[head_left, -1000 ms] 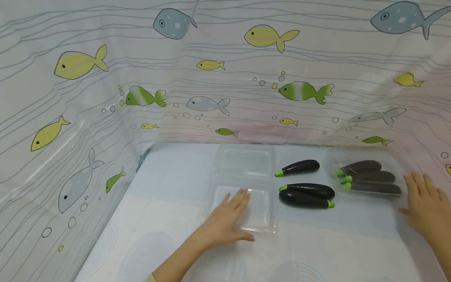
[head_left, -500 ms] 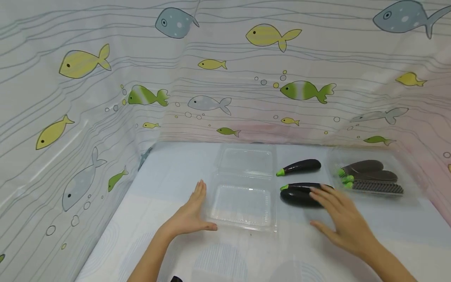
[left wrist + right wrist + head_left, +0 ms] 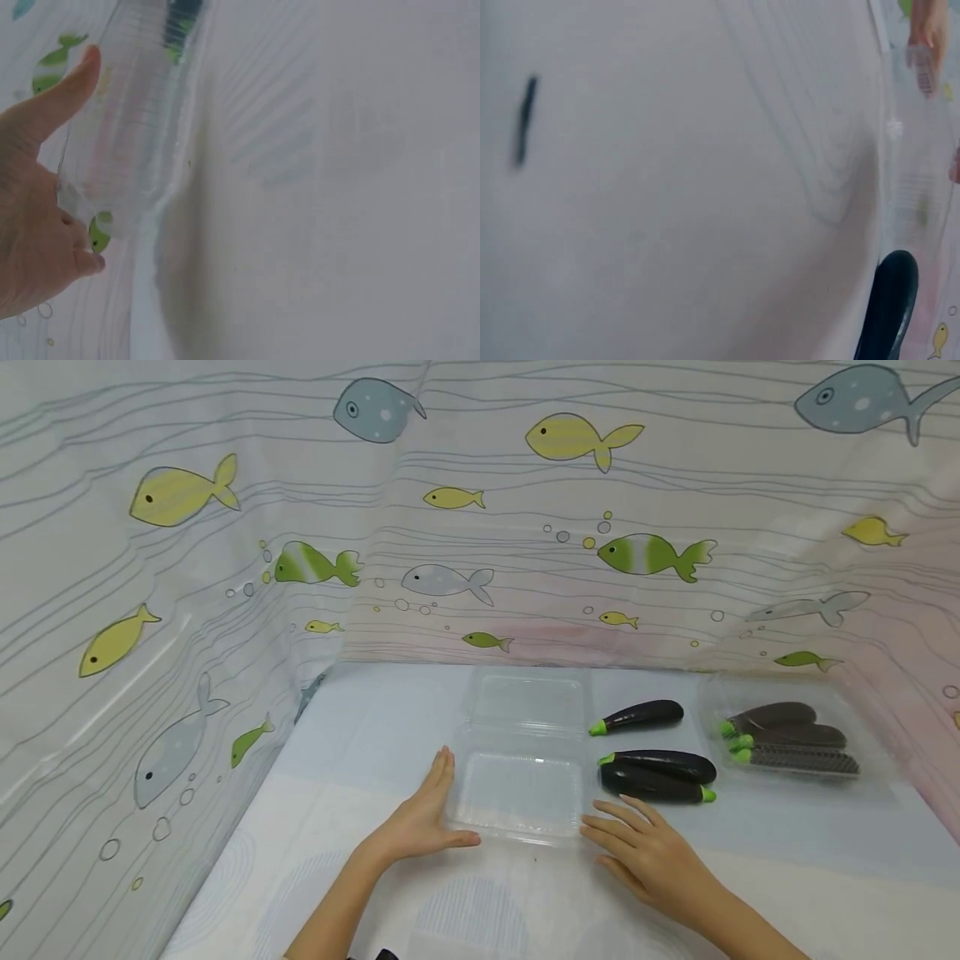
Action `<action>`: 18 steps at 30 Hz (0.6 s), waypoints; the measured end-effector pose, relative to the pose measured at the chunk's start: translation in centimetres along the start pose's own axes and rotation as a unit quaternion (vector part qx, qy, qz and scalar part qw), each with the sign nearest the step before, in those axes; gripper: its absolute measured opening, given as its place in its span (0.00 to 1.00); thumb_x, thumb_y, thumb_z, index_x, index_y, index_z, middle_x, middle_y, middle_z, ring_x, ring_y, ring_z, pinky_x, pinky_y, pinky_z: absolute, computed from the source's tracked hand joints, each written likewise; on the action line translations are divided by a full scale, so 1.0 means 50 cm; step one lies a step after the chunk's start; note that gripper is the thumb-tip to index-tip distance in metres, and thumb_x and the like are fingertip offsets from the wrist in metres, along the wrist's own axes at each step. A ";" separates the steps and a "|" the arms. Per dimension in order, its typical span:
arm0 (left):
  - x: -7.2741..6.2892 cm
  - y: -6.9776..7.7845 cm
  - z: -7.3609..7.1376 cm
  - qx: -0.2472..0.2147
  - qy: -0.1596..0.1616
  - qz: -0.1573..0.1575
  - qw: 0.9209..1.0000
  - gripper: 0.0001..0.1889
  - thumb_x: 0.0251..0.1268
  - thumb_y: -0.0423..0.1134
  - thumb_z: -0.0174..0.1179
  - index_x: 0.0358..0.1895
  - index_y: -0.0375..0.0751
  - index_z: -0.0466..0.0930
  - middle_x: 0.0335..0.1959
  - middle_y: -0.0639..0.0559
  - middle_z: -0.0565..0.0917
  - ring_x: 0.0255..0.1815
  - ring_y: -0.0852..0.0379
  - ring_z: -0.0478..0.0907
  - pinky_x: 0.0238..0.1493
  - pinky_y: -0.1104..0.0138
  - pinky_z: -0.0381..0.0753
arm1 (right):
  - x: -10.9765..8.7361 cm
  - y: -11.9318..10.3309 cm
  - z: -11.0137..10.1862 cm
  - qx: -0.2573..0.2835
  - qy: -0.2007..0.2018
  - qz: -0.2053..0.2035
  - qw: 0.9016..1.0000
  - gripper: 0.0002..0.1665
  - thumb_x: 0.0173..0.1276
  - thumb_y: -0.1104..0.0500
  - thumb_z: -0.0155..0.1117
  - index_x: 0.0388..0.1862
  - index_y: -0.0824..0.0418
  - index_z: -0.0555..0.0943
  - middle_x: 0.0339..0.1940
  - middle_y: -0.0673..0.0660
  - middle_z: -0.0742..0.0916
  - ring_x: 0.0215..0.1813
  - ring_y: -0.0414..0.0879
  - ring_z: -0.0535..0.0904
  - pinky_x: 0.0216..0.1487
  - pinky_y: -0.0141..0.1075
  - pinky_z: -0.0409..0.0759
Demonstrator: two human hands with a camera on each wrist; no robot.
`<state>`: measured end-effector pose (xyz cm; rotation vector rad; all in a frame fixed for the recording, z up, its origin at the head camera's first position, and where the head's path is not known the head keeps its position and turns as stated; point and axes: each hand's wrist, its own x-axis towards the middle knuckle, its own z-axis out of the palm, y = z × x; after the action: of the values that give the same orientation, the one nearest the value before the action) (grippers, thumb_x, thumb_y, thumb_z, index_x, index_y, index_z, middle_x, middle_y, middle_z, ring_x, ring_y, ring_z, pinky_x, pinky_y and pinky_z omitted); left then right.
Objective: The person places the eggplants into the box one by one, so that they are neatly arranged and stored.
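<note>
A person's left hand [image 3: 420,822], fingers straight, and right hand [image 3: 648,860], fingers loosely extended, flank a clear open container [image 3: 521,793] on a table [image 3: 367,727]; whether the right touches is hard to tell. Three eggplants [image 3: 652,783] lie just beyond; plastic blurs others inside a second container [image 3: 873,781]. A dark object [image 3: 386,954] is cut off below.

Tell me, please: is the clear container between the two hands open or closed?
Open: its far half lies spread out behind the near half, not over it.
</note>
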<state>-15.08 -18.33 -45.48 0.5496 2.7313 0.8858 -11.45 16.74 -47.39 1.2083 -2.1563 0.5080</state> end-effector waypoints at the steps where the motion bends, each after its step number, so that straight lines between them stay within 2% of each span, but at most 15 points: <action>1: 0.003 0.000 0.003 0.001 0.002 0.001 1.000 0.67 0.47 0.59 0.72 0.75 0.32 0.31 0.77 0.41 0.31 0.77 0.51 0.28 0.73 0.51 0.48 | -0.002 0.002 0.000 -0.001 0.003 0.001 1.000 0.24 0.78 0.48 0.45 0.54 0.60 0.83 0.54 0.54 0.85 0.59 0.55 0.78 0.74 0.43 0.54; 6: 0.014 0.003 0.013 -0.009 0.005 0.002 1.000 0.67 0.47 0.60 0.72 0.76 0.34 0.29 0.77 0.44 0.29 0.77 0.54 0.27 0.73 0.52 0.49 | -0.013 0.014 -0.002 -0.001 0.017 0.008 1.000 0.23 0.78 0.48 0.46 0.51 0.60 0.84 0.51 0.55 0.86 0.56 0.55 0.79 0.73 0.41 0.55; 11: 0.020 0.006 0.020 -0.021 0.005 0.008 1.000 0.68 0.47 0.60 0.72 0.75 0.33 0.28 0.77 0.43 0.26 0.76 0.54 0.24 0.73 0.52 0.49 | -0.019 0.024 -0.007 0.007 0.024 0.021 0.999 0.24 0.77 0.46 0.47 0.53 0.60 0.83 0.52 0.55 0.85 0.56 0.56 0.78 0.73 0.39 0.56; 14: 0.021 0.005 0.023 -0.026 0.004 0.009 1.000 0.68 0.47 0.59 0.72 0.75 0.31 0.27 0.76 0.41 0.25 0.76 0.51 0.24 0.73 0.51 0.47 | -0.021 0.035 -0.013 0.011 0.036 0.050 0.998 0.27 0.75 0.42 0.51 0.54 0.61 0.82 0.54 0.55 0.85 0.57 0.56 0.77 0.71 0.36 0.57; 18: 0.021 0.003 0.025 -0.032 0.004 0.007 0.999 0.68 0.49 0.58 0.72 0.74 0.31 0.26 0.76 0.38 0.27 0.76 0.49 0.24 0.73 0.50 0.46 | -0.024 0.062 -0.026 0.009 0.049 0.112 0.992 0.32 0.71 0.37 0.52 0.56 0.60 0.82 0.54 0.56 0.84 0.59 0.51 0.76 0.70 0.30 0.58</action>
<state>-15.60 -17.16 -46.47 0.5563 2.6985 0.9761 -13.22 19.82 -47.33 0.9351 -2.2185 0.6684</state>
